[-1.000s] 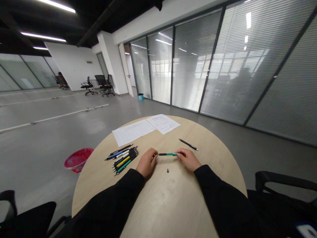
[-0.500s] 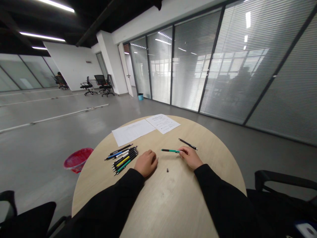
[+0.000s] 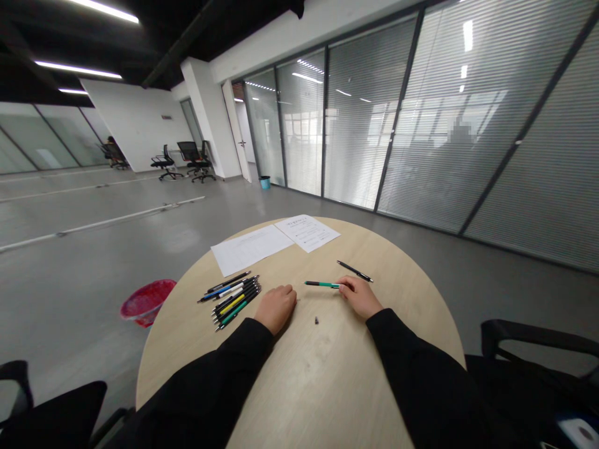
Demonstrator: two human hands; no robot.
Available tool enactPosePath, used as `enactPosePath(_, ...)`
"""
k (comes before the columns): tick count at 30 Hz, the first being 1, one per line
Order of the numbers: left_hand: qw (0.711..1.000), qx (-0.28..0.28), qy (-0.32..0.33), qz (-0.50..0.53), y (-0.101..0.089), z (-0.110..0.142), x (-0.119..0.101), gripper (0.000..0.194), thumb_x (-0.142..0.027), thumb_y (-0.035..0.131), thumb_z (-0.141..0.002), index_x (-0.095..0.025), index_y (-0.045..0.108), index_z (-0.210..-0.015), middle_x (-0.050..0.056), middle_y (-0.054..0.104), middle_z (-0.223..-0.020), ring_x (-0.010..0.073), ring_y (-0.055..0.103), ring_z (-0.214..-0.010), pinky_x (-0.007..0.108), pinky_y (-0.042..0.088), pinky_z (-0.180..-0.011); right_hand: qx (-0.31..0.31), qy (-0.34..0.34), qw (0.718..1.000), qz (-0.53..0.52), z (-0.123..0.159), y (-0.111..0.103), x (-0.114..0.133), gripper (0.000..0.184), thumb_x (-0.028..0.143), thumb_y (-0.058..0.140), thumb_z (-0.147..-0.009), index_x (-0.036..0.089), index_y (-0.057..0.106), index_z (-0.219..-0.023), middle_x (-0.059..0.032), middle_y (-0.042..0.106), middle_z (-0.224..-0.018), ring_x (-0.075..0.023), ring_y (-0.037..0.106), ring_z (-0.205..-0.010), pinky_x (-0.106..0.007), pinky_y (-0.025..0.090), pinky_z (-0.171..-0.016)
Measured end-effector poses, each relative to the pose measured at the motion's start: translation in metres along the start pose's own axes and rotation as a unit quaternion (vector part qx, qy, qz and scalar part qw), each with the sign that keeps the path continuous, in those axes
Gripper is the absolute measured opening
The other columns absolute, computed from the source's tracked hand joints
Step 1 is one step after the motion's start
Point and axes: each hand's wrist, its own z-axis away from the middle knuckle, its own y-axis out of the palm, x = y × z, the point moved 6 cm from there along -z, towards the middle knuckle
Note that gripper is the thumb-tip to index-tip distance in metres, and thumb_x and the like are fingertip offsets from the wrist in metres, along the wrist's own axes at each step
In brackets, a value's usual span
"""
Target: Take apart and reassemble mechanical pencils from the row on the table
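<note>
My right hand [image 3: 360, 297] rests on the round wooden table [image 3: 299, 380] and pinches the end of a green-and-black mechanical pencil [image 3: 322, 284], which points left. My left hand [image 3: 276, 308] lies curled beside a bundle of several pens and mechanical pencils [image 3: 235, 300], holding nothing. A slim black pen [image 3: 354, 271] lies just beyond my right hand. A tiny dark part [image 3: 316, 320] sits on the table between my hands.
Two white printed sheets [image 3: 250, 250] lie at the table's far side. A red basket [image 3: 147, 302] stands on the floor left of the table. Black chair arms [image 3: 528, 333] flank the table near me. Glass partitions with blinds [image 3: 397, 118] run along the right.
My left hand has let go of the green-and-black pencil and drawn back. The pencil now stays in my right hand alone, with its free end swung left.
</note>
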Motion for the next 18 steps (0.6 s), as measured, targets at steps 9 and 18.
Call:
enactPosePath(9, 0.998, -0.029, -0.039, 0.043, 0.001, 0.003, 0.012, 0.015, -0.025, 0.044, -0.093, -0.021, 0.053, -0.082, 0.006, 0.059, -0.079, 0.0211, 0.058, -0.073, 0.032, 0.044, -0.068, 0.002, -0.006, 1.0, 0.0, 0.001, -0.001, 0.005, 0.02, 0.025, 0.051, -0.083, 0.018, 0.069, -0.086, -0.0023, 0.066, -0.074, -0.0172, 0.057, -0.069, -0.028, 0.043, -0.067)
enactPosePath(18, 0.98, -0.065, -0.083, 0.166, -0.007, 0.004, 0.018, 0.009, -0.025, 0.045, -0.092, -0.022, 0.051, -0.086, 0.001, 0.062, -0.077, 0.0197, 0.059, -0.07, 0.031, 0.044, -0.066, 0.0, -0.008, 1.0, -0.013, 0.003, -0.003, 0.011, 0.019, 0.023, 0.051, -0.084, 0.016, 0.068, -0.086, -0.0019, 0.064, -0.071, -0.0167, 0.056, -0.067, -0.028, 0.041, -0.064)
